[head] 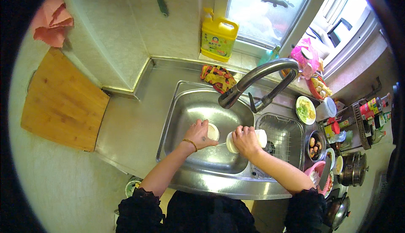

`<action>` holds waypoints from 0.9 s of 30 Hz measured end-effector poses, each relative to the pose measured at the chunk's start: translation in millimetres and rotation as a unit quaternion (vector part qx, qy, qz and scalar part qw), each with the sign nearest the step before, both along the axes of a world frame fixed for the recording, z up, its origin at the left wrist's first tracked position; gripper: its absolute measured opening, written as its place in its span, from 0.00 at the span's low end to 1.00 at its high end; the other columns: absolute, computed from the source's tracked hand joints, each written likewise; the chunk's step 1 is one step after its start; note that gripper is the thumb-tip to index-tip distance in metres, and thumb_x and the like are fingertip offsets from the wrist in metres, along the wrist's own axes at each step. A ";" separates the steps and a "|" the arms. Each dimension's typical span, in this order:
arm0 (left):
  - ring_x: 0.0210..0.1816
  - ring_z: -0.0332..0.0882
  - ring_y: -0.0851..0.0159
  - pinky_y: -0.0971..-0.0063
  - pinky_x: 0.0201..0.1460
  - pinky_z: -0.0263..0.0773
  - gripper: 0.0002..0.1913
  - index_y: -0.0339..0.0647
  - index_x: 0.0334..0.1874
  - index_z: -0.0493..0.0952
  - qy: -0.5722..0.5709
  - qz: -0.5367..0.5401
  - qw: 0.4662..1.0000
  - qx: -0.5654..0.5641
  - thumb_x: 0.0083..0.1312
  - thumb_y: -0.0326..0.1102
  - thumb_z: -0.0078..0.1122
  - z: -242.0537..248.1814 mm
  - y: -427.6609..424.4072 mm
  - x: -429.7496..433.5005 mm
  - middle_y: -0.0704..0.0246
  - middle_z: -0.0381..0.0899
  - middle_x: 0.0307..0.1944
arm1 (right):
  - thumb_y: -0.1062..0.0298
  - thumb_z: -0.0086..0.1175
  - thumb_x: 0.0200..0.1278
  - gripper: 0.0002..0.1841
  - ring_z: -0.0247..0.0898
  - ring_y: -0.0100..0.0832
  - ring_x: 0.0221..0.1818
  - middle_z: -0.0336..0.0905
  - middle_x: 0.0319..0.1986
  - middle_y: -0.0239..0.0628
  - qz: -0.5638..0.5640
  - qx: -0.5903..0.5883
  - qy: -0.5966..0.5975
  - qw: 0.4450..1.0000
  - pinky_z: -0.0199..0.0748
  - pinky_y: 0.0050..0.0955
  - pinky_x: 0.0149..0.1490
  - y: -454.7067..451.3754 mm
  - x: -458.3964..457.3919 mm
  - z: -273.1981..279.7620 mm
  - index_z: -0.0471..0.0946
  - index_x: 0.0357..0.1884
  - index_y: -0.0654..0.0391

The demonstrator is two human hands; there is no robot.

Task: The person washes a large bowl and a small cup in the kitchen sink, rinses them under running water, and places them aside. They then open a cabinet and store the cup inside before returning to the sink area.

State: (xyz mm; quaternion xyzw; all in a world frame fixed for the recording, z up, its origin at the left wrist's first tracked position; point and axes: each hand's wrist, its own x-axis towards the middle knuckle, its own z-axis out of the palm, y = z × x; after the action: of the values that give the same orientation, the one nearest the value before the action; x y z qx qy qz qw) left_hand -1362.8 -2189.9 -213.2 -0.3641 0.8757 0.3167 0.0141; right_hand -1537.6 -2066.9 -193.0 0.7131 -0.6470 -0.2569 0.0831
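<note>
My left hand (198, 135), with a beaded bracelet at the wrist, grips a small round whitish bowl or lid (213, 132) over the large stainless-steel sink basin (190, 106). Beside it my right hand (246, 140) is wrapped around a white tub (261, 138), which lies tipped on its side with its wide rim (231, 143) towards my left hand. A thin pale streak shows between that rim and my left thumb; whether it is liquid I cannot tell. My right palm hides the middle of the tub.
A curved metal faucet (269, 71) arches over the basin. Right of it is a smaller basin with a wire rack (281, 135). A patterned cloth (218, 77) and a yellow detergent jug (220, 38) sit behind. Plates, bowls and a knife (325, 173) crowd the right; a wooden cutting board (63, 103) stands left.
</note>
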 end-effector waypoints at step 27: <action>0.59 0.66 0.65 0.69 0.52 0.72 0.42 0.44 0.71 0.52 0.256 0.037 0.803 0.538 0.58 0.47 0.65 32.8 4.3 18.6 0.66 0.65 0.61 | 0.52 0.70 0.35 0.42 0.72 0.43 0.44 0.72 0.42 0.43 0.005 -0.217 -0.255 0.942 0.68 0.41 0.49 35.9 -5.2 92.3 0.68 0.55 0.60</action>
State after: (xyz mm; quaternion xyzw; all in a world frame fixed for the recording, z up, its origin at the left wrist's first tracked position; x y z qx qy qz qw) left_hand -1344.1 -2185.6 -180.4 -0.2363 0.5225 0.8187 -0.0289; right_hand -1542.8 -2031.0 -100.7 0.7226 -0.6831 0.0806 0.0697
